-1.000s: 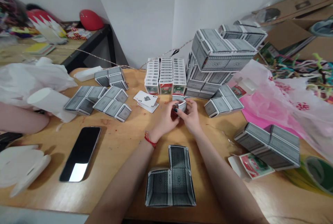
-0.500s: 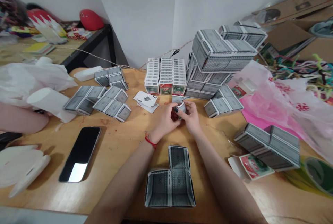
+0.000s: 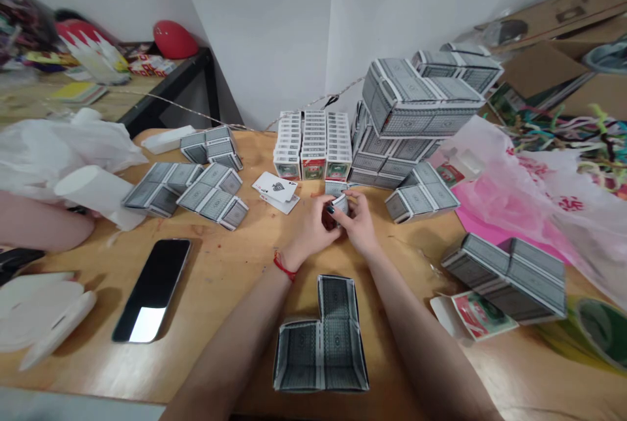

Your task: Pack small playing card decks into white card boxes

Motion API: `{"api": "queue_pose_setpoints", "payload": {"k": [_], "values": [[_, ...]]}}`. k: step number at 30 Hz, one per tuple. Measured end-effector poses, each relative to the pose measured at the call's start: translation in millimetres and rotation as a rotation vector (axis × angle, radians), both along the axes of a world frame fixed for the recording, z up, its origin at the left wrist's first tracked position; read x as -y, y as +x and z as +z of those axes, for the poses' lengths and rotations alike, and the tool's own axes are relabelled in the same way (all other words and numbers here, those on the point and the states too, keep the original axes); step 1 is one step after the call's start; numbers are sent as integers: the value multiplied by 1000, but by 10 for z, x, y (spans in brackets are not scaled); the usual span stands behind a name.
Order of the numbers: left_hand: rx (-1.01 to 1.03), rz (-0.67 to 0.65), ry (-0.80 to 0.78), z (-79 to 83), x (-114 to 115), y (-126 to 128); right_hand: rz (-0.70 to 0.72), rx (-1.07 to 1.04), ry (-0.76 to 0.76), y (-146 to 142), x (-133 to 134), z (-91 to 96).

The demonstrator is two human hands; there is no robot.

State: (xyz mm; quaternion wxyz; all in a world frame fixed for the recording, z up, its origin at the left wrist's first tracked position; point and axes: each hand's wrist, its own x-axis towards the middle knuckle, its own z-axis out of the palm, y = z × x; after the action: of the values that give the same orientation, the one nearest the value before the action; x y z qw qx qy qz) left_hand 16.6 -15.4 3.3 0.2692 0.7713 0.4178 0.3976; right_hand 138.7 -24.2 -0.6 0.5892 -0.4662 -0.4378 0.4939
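Observation:
My left hand (image 3: pixel 312 228) and my right hand (image 3: pixel 361 222) meet over the middle of the wooden table (image 3: pixel 225 277), both closed around a small bent grey-backed playing card piece (image 3: pixel 339 203). A red string circles my left wrist. Below my forearms lies an L-shaped block of folded cards (image 3: pixel 321 336). Just beyond my hands stand rows of card decks (image 3: pixel 313 143) and a loose ace of spades (image 3: pixel 274 187). A tall stack of card blocks (image 3: pixel 416 108) rises to the right of the decks.
A black phone (image 3: pixel 151 289) lies at the left, with card blocks (image 3: pixel 196 189) beyond it. Another person's arm (image 3: pixel 39 228) rests at the left edge near white plastic bags. A pink bag (image 3: pixel 529 199), more card blocks (image 3: pixel 509 271) and an opened deck box (image 3: pixel 475 313) are at the right.
My hands have kept working the small card piece in place, fingers shifting slightly. The view tilted a little; nothing else moved.

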Motion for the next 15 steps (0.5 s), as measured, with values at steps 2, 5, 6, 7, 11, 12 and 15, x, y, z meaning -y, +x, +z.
{"api": "queue_pose_setpoints", "payload": {"k": [2, 5, 6, 7, 11, 12, 15], "values": [[36, -44, -18, 18, 1, -1, -24, -5, 11, 2, -2, -3], [133, -148, -100, 58, 23, -3, -66, -19, 19, 2, -2, -13], [180, -191, -145, 73, 33, -4, -82, -24, 23, 1, -2, -16], [231, -232, -196, 88, 42, -7, -99, -26, 27, 0, -2, -20], [417, -307, -401, 111, 32, -17, -148, -8, 54, -3, -2, -27], [456, -297, -455, 101, 15, -17, -148, 4, 66, -6, 0, -26], [573, -209, -612, 27, -51, -8, -131, 76, 105, -22, 13, -20]]}}
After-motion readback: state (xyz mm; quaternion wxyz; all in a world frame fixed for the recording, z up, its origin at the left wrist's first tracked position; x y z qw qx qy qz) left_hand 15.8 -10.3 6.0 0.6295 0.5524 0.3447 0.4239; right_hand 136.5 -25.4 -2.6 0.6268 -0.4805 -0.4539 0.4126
